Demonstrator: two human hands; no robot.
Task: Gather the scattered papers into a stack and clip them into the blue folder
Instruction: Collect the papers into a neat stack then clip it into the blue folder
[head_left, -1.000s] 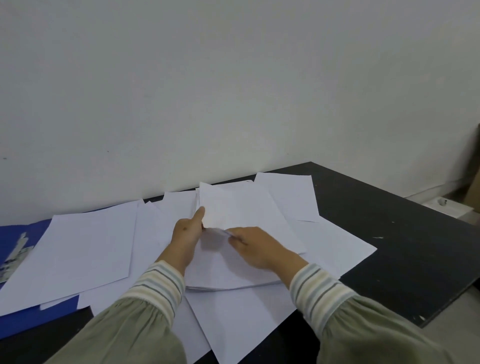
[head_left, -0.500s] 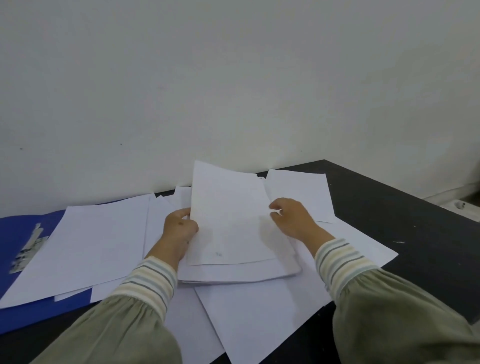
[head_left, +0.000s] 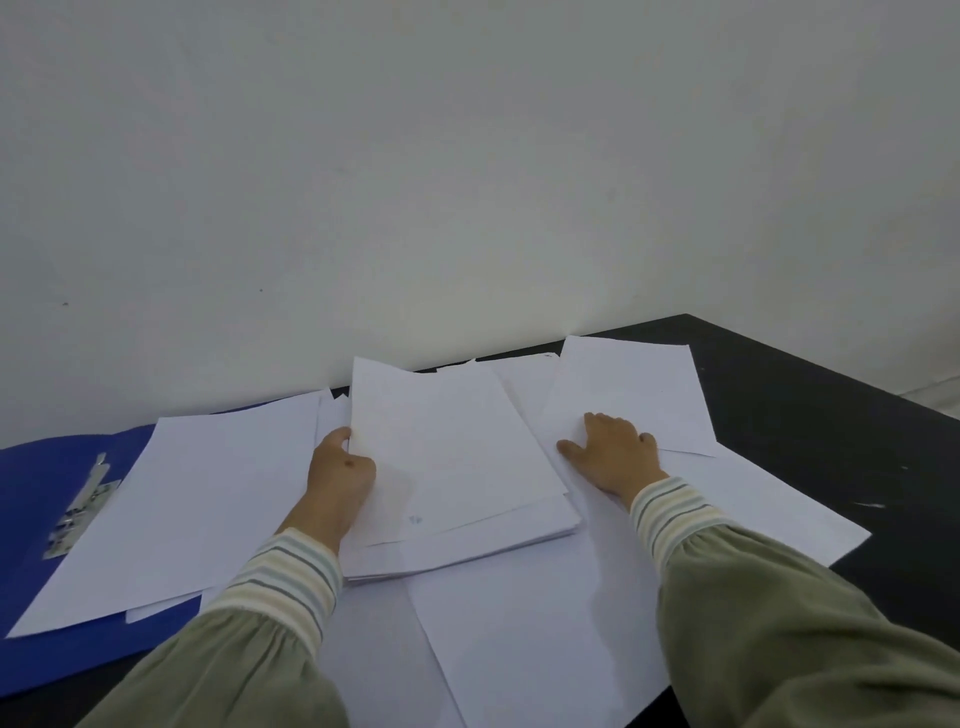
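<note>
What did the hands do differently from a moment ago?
The right hand let go of the stack and moved right, now lying flat on a loose sheet. The left hand still holds the stack's left edge. The blue folder stayed put.

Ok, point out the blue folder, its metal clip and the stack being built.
blue folder (head_left: 36, 519): head view, bare inside cover.
metal clip (head_left: 78, 512): head view, mid-bar.
paper stack (head_left: 452, 457): head view, top sheet's middle.
</note>
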